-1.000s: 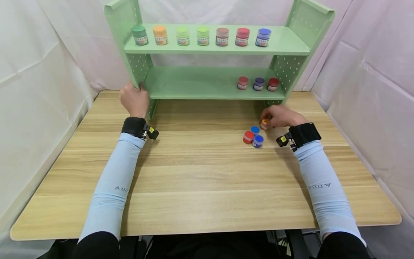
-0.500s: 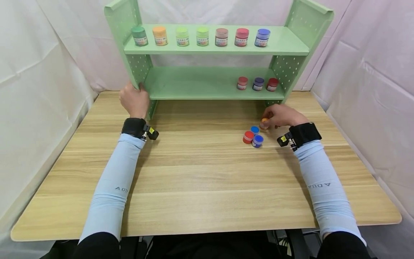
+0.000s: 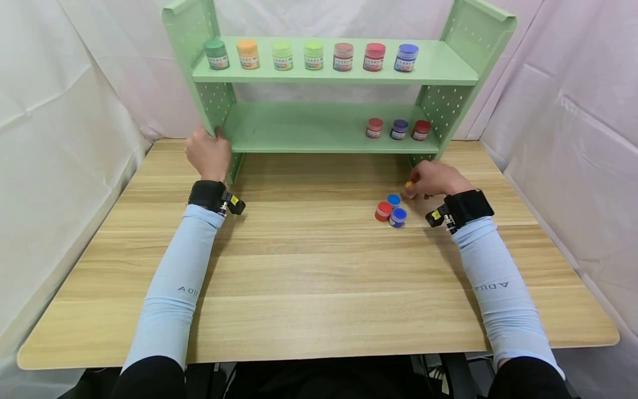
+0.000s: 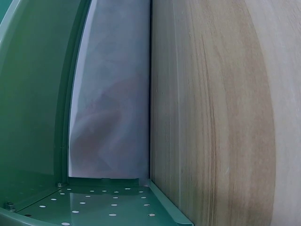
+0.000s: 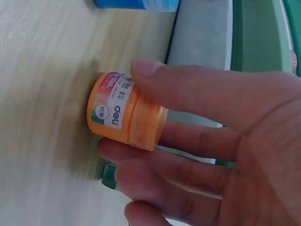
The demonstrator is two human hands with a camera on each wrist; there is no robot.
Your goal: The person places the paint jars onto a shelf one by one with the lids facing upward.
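A green two-tier shelf rack [image 3: 319, 151] stands at the back of the table. My left hand [image 3: 209, 154] grips the lower front edge of its left side panel, thumb on the inner side; the fingers behind are hidden, and the left wrist view shows no hand. Near the rack's right foot, my right hand [image 3: 435, 178] pinches an orange paint jar [image 5: 123, 113] between thumb and fingers. Its label faces the right wrist camera. In the head view the fingers mostly cover it. Just left of that hand stand a light blue jar [image 3: 394, 200], a red jar [image 3: 383, 211] and a dark blue jar [image 3: 397, 217].
Several paint jars line the upper shelf, from a dark green jar [image 3: 216, 54] to a blue jar [image 3: 406, 57]. On the lower shelf's right end are a pink-red jar [image 3: 374, 128], a purple jar [image 3: 399, 129] and a dark red jar [image 3: 421, 130]. White curtains [image 3: 65, 111] surround the wooden table [image 3: 309, 266].
The orange jar has shifted slightly in my right fingers, and less of it shows in the head view. My left hand stays on the rack; the other jars have not moved.
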